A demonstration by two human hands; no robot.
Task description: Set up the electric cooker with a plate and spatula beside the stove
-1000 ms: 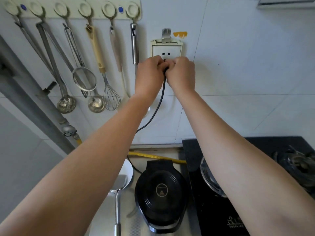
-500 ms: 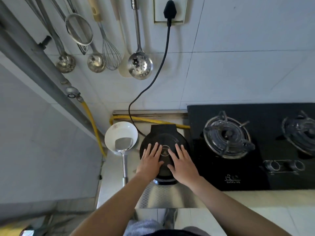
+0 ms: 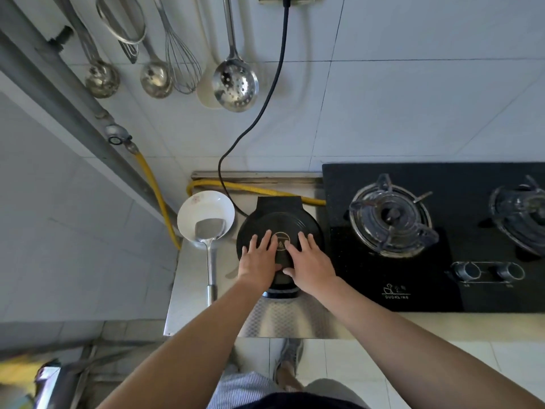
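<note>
Far left, a grey metal pipe (image 3: 59, 84) runs diagonally, its upper end cut off. A yellow hose (image 3: 156, 190) drops from it and passes behind the cooker, with its far end hidden at the stove edge. On the wall hang two steel ladles (image 3: 101, 78), a wire whisk (image 3: 181, 63) and a slotted spoon (image 3: 235, 81), all with handle tops out of frame.

The white round plate (image 3: 206, 203) sits on the steel bench (image 3: 191, 290) at the cooker's 9 o'clock, just beside it. The metal spatula (image 3: 211, 255) has its blade resting in the plate and its handle pointing to 6 o'clock.

The electric cooker (image 3: 280, 219) is black and round with a ridged lid, and its front is hidden under the hands. Its logo is too small to read. A black cord (image 3: 267, 93) leaves at its 10 o'clock and climbs to a socket cut off at the top.

The left hand (image 3: 259, 258) and right hand (image 3: 309, 261) both lie flat on the lid, palms down, fingers straight and spread, gripping nothing.

The stove (image 3: 339, 187), glossy black glass, touches the cooker at its 3 o'clock. Its near burner (image 3: 390, 215) is in full view, the far burner (image 3: 522, 211) is clipped by the right edge, and it has two metal knobs (image 3: 488, 271).
</note>
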